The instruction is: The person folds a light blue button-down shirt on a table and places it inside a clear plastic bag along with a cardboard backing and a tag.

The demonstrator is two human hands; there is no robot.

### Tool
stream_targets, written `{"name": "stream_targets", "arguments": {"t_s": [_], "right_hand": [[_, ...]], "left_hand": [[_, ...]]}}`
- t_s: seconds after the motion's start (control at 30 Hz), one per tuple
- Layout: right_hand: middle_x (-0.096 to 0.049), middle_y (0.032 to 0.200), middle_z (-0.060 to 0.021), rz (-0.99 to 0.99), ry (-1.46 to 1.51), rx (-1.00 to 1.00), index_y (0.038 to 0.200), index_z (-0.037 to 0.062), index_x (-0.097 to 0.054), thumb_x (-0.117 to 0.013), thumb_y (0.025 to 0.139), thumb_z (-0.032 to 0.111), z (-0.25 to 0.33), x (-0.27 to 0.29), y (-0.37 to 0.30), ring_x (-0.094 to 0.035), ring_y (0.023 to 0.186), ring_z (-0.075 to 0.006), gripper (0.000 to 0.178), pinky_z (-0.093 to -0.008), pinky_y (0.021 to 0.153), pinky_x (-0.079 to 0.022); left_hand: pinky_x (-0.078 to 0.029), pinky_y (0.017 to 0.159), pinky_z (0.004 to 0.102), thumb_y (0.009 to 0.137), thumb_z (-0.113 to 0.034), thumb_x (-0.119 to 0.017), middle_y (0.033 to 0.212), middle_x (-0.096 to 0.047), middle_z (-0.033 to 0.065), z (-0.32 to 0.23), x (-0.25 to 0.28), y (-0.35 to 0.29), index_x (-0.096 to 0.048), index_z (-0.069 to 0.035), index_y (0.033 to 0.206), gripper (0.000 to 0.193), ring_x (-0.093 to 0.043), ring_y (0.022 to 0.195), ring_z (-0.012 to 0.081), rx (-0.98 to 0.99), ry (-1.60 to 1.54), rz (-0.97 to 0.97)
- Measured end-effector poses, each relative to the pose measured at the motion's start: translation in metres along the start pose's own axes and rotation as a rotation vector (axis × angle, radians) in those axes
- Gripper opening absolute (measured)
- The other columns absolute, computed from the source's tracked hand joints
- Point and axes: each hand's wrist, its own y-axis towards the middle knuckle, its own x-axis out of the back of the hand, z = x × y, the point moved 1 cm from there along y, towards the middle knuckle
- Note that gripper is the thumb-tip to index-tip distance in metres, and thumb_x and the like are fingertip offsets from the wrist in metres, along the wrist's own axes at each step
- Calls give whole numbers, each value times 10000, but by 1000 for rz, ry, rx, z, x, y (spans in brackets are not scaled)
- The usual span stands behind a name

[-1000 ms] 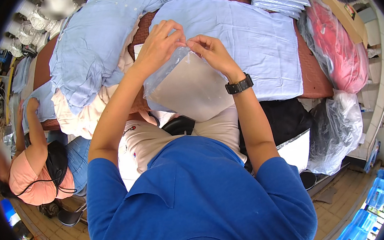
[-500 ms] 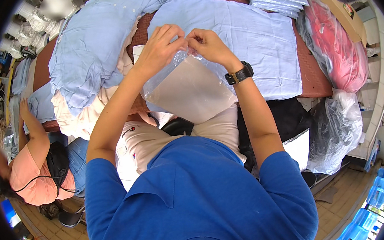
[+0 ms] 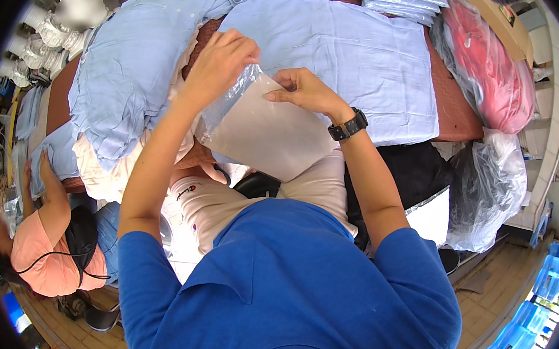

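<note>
The left hand (image 3: 216, 63) pinches the upper edge of a clear plastic bag holding a flat pale-beige folded garment (image 3: 266, 132), while the right hand (image 3: 305, 92) (a black wristwatch (image 3: 348, 127) on its wrist) touches the bag's top from the other side. The bag hangs tilted over the near edge of a reddish-brown table (image 3: 449, 103). A spread light-blue shirt (image 3: 355, 55) lies just beyond the hands, and a heap of light-blue shirts (image 3: 127, 68) sits to the left. A red garment in clear plastic wrap (image 3: 489, 63) lies at right. A person in an orange top (image 3: 40, 252) sits at lower left.
</note>
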Motion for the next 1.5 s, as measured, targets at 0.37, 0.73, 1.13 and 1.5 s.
{"name": "stream_targets", "arguments": {"t_s": [0.37, 0.73, 1.13, 1.5], "right_hand": [[-719, 965, -25, -725, -972, 963, 1008, 109, -750, -660, 775, -67, 173, 41, 0, -646, 837, -250, 306, -340, 713, -491], [-657, 1160, 2, -567, -1013, 488, 1099, 165, -737, -643, 750, 9, -62, -24, -19, -542, 1099, -257, 394, -409, 933, -434], [-569, 1380, -21, -443, -1053, 294, 1296, 227, -664, -622, 832, 111, -76, -41, -34, -524, 1162, -268, 480, -427, 971, -431], [-548, 1408, -64, -470, -963, 261, 1288, 168, -666, -643, 894, 340, -66, -53, -51, -501, 1210, -299, 430, -462, 1039, -379]], "left_hand": [[-492, 803, 336, 877, -18, -670, 952, -688, 47, -41, 121, 69, -678, -59, 971, 103, -630, 876, 242, -23, 257, -522], [-512, 795, 422, 839, -38, -707, 1067, -592, 140, -43, -68, -80, -616, -26, 1087, 264, -623, 885, 340, 573, -288, -166], [-471, 634, 391, 886, -71, -701, 795, -605, 150, -40, -83, -117, -596, 14, 863, 137, -601, 695, 314, 696, -266, -146], [-481, 678, 374, 950, -121, -628, 851, -647, 115, -14, -78, -142, -607, 0, 970, 124, -611, 720, 229, 1171, -361, -266]]}}
